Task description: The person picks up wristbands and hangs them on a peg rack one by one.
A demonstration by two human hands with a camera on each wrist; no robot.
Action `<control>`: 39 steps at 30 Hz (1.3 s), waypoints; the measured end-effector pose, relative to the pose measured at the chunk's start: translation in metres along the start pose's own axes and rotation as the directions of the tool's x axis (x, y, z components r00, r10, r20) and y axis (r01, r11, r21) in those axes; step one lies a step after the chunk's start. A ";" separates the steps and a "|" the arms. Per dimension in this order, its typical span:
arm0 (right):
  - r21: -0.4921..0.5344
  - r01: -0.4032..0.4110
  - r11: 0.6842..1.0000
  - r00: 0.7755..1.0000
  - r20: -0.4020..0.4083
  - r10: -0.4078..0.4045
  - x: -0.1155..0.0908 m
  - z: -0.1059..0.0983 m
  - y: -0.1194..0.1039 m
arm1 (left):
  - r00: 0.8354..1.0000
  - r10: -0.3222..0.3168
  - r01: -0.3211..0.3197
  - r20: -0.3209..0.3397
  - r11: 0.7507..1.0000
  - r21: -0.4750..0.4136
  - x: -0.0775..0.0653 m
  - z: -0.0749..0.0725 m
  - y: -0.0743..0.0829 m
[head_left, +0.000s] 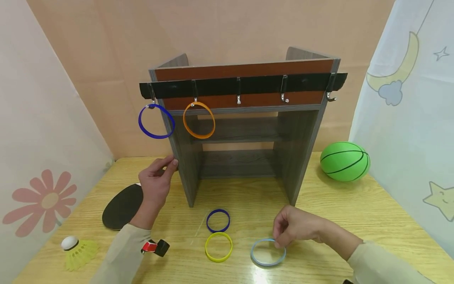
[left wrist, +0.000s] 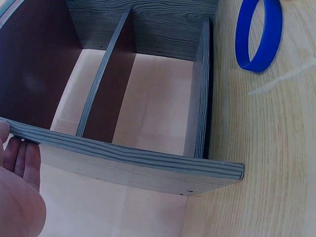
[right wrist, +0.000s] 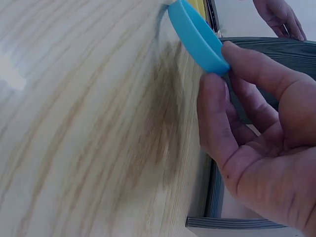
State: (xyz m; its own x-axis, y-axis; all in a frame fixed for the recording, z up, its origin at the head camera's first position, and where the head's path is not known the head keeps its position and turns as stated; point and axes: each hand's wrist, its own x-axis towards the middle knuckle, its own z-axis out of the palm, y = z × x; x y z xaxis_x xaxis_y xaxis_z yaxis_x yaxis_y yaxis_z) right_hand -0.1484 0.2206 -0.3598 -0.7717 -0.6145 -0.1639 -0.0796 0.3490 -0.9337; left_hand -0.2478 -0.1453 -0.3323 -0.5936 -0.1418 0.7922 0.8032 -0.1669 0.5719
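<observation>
My right hand (head_left: 296,225) pinches a light blue silicone wristband (head_left: 268,252) between thumb and forefinger. In the right wrist view the band (right wrist: 198,38) is tilted, its near side raised off the table. My left hand (head_left: 158,179) grips the left side panel of a grey wooden shelf (head_left: 183,165), thumb on the front edge. Across the shelf's top runs a black strip (head_left: 216,85) with several metal hooks. A blue wristband (head_left: 141,125) hangs from the far-left hook, and an orange wristband (head_left: 214,123) from the hook beside it.
A dark blue wristband (head_left: 228,223) and a yellow wristband (head_left: 231,252) lie on the table before the shelf. On the left are a black paddle (head_left: 122,207) and a yellow shuttlecock (head_left: 80,252). A green ball (head_left: 345,161) sits right of the shelf.
</observation>
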 end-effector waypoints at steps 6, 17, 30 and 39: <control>0.068 -0.008 0.998 0.999 0.041 0.005 -0.001 -0.005 0.000 | 1.000 -0.015 0.015 -0.009 1.000 0.013 0.000 0.000 0.000; 0.127 0.054 0.990 0.997 -0.065 -0.046 -0.004 -0.022 -0.017 | 1.000 -0.021 0.021 -0.008 1.000 0.013 0.000 0.002 0.002; 0.328 0.468 0.821 0.870 -0.336 -0.362 -0.003 -0.032 -0.059 | 1.000 -0.021 0.021 -0.016 1.000 0.020 -0.001 0.002 0.002; 0.488 0.667 0.563 0.744 -0.399 -0.536 0.004 -0.034 -0.085 | 0.999 -0.034 0.035 -0.019 0.999 0.034 -0.001 0.002 0.004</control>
State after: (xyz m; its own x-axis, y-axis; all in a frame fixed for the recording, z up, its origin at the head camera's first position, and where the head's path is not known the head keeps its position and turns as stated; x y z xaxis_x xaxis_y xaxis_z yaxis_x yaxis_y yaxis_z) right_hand -0.1669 0.2127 -0.2706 -0.7835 -0.3619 0.5051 -0.2519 -0.5582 -0.7906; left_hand -0.2440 -0.1442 -0.3310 -0.6215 -0.1541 0.7681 0.7833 -0.1381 0.6061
